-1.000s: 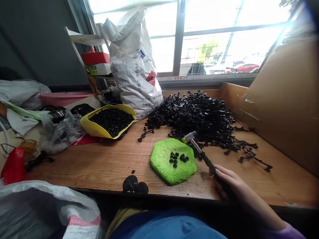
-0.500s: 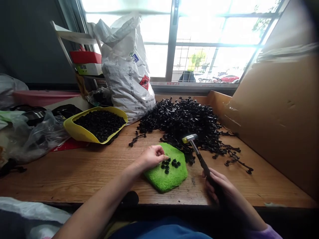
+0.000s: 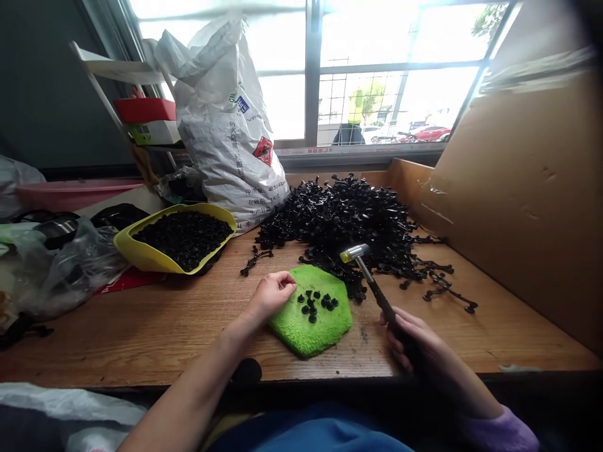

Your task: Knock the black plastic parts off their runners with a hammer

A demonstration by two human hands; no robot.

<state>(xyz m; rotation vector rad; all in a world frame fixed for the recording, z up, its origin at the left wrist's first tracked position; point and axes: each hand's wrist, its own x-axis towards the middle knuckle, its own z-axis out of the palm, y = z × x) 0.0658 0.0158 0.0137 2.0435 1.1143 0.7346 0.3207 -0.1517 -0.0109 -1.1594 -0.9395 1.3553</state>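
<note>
My right hand point(image 3: 407, 336) is wrapped round the dark handle of a small hammer point(image 3: 374, 285). Its metal head with a yellow face is raised beside the green fuzzy cloth pad point(image 3: 306, 342). Several small black rubber pieces point(image 3: 312, 309), round and stud-like, lie in loose clusters on the pad. At the pad's upper left edge is my left hand point(image 3: 273, 294), its thumb and fingers closed together. Whatever is between those fingertips, if anything, is hidden. Behind the pad rises a big heap of black branched moulded parts point(image 3: 348, 216).
A yellow scoop-shaped tray point(image 3: 127, 242) full of small black pieces stands on the left. Behind it is a tall white printed sack point(image 3: 221, 138). Cardboard point(image 3: 522, 207) walls off the right side. Plastic bags point(image 3: 70, 257) crowd the far left. Stray branched parts point(image 3: 447, 292) lie right of the heap.
My left hand has drawn back to the left, off the black pieces, uncovering more of them on the pad. The hammer is still held up in my right hand. The view has shifted slightly.
</note>
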